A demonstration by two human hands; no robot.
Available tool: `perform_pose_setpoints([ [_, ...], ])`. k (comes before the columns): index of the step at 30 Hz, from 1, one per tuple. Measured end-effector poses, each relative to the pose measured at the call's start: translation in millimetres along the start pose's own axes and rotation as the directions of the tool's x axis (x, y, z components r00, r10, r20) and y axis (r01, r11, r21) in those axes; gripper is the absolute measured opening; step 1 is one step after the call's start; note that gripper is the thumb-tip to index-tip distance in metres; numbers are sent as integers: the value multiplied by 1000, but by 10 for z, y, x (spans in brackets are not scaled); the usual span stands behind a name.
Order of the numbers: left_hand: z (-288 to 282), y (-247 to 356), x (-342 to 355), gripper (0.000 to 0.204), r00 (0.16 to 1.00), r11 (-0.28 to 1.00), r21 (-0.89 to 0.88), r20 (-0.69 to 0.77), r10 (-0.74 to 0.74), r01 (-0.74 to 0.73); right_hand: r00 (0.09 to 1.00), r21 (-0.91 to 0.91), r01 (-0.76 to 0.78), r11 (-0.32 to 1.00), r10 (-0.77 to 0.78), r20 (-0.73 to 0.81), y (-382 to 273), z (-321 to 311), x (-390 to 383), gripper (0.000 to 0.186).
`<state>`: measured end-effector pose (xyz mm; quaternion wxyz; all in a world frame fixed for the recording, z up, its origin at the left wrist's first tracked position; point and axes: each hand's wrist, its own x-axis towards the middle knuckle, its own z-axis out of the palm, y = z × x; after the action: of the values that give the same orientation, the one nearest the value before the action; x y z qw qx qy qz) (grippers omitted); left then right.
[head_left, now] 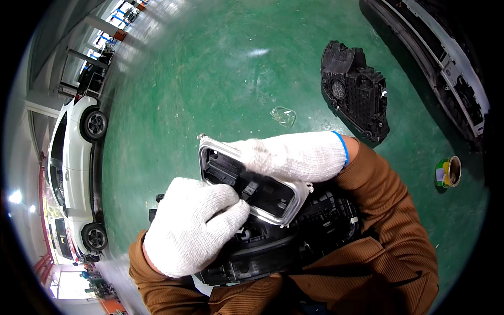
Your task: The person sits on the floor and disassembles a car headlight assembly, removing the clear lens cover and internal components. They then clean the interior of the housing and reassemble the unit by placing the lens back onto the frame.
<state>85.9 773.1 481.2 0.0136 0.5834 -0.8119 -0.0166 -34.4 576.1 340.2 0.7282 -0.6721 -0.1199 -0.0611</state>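
My left hand point(197, 226), in a white knitted glove, is closed with thumb and forefinger pinched at the near edge of a rectangular lamp piece point(301, 202). That piece has a pale, translucent rim and a black hollow inside, and it sits tilted in front of me. My right hand point(289, 155), gloved in white with a blue cuff, reaches across its far side. The right fingers curl over the far rim; their tips are partly hidden and slightly blurred. Below both hands, a black headlight housing point(252, 262) rests against my lap, partly covered by the lamp piece and my left hand.
Another black headlight housing point(354, 92) lies on the green floor point(210, 68). Nearer is a clear plastic piece point(283, 116). An open can point(448, 172) stands at right, below a large vehicle front part point(441, 58). A white car point(79, 168) is parked at left.
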Motion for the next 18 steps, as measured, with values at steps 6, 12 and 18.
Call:
perform_pose_setpoints([
  [6,59,36,29,30,997,998,60,-76,-10,14,977,105,153,983,-166,130,257,-118,19,66],
  [12,122,-10,36,33,948,892,-416,-173,-267,175,999,254,-18,967,7,45,16,-3,-146,64],
  [18,93,69,8,37,926,907,-291,-134,-354,304,996,198,84,977,-77,-43,-228,98,-241,72],
])
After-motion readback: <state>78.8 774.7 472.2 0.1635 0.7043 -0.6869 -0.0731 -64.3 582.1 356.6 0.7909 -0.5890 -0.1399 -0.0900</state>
